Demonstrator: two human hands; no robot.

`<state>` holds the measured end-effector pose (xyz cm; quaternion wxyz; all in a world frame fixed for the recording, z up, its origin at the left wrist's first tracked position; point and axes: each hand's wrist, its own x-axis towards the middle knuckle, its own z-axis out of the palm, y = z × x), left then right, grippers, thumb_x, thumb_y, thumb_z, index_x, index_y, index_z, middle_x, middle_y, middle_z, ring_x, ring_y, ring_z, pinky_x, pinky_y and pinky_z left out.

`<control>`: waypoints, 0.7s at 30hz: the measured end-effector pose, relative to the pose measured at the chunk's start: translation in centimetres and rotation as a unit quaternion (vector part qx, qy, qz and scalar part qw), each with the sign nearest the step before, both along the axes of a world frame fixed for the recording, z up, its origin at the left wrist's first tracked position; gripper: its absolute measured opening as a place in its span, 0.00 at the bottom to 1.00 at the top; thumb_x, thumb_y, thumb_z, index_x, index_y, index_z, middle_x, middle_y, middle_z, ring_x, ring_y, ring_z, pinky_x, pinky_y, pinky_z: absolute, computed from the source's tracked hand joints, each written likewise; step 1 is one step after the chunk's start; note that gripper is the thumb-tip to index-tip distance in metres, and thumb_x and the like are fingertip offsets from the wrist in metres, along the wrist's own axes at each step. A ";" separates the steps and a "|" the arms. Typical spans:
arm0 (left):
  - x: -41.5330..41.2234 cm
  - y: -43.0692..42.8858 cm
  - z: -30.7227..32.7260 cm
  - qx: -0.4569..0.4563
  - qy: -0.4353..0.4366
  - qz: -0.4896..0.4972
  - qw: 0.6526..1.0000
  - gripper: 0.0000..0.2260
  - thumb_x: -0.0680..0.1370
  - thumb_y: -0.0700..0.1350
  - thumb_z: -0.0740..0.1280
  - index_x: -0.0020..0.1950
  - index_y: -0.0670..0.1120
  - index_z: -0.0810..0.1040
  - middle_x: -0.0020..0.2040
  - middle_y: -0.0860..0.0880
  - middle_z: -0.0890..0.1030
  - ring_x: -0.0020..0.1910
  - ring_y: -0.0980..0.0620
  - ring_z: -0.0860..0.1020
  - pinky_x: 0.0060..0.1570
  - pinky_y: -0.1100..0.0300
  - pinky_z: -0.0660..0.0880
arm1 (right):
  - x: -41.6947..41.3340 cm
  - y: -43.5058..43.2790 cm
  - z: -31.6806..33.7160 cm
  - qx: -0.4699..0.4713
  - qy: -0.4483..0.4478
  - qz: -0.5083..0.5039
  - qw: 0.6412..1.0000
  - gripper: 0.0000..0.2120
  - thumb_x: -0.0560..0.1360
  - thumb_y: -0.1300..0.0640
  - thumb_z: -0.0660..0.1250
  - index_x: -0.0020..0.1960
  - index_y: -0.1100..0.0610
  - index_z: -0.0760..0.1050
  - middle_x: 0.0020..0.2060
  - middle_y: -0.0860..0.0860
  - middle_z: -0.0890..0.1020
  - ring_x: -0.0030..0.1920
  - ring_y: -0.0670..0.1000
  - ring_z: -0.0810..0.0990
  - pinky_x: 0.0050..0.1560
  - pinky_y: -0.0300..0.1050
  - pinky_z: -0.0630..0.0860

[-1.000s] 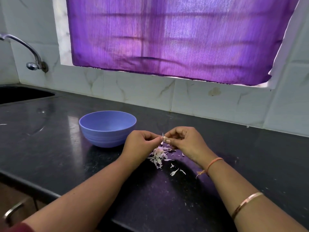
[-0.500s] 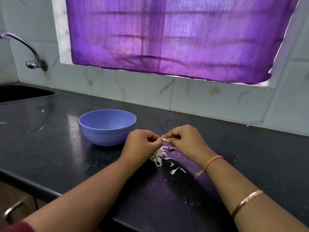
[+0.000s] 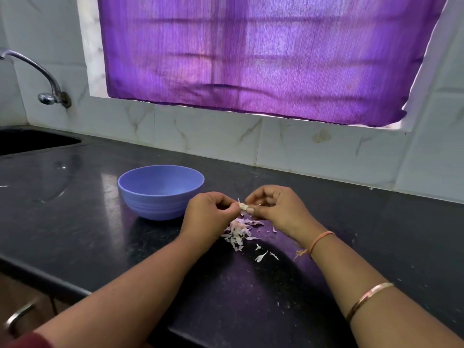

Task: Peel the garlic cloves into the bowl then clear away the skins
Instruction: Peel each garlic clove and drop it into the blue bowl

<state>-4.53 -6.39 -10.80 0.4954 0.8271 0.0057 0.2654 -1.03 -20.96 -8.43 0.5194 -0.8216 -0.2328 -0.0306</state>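
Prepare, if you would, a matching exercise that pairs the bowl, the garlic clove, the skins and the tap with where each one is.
Things:
1. blue bowl
2. garlic clove
3. garlic skins
4. tap

Places:
A. pinched between the left hand and the right hand
B. mounted on the tiled wall above the sink
C. standing on the counter, left of both hands
D. heaped on the counter beneath the hands

Pairs: 1-C, 2-A, 3-D, 4-B

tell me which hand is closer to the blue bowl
Left. The left hand is close beside the blue bowl, nearly at its side; the right hand is farther off, on the far side of the garlic clove both hands pinch.
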 end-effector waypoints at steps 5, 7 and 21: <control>0.0 0.1 0.1 -0.037 0.013 -0.001 0.999 0.06 0.73 0.42 0.70 0.35 0.47 0.82 0.30 0.52 0.80 0.26 0.61 0.73 0.29 0.69 0.70 | -0.3 -0.1 0.2 0.035 0.021 0.014 0.999 0.08 0.68 0.71 0.71 0.39 0.60 0.77 0.33 0.56 0.82 0.33 0.48 0.81 0.44 0.43 0.80; 0.0 0.0 0.1 -0.043 0.016 -0.003 0.999 0.05 0.73 0.41 0.70 0.37 0.46 0.82 0.31 0.51 0.81 0.28 0.59 0.73 0.31 0.66 0.71 | -0.3 -0.1 0.2 0.049 0.029 0.021 0.998 0.07 0.68 0.72 0.70 0.38 0.63 0.77 0.34 0.59 0.82 0.32 0.47 0.81 0.41 0.39 0.80; 0.3 0.2 -0.1 -0.061 0.029 0.007 0.998 0.07 0.74 0.43 0.70 0.36 0.45 0.81 0.33 0.48 0.82 0.31 0.56 0.76 0.38 0.60 0.76 | -0.8 -0.9 1.3 0.233 0.121 0.135 0.955 0.14 0.64 0.69 0.70 0.49 0.63 0.76 0.35 0.55 0.82 0.36 0.51 0.80 0.40 0.41 0.79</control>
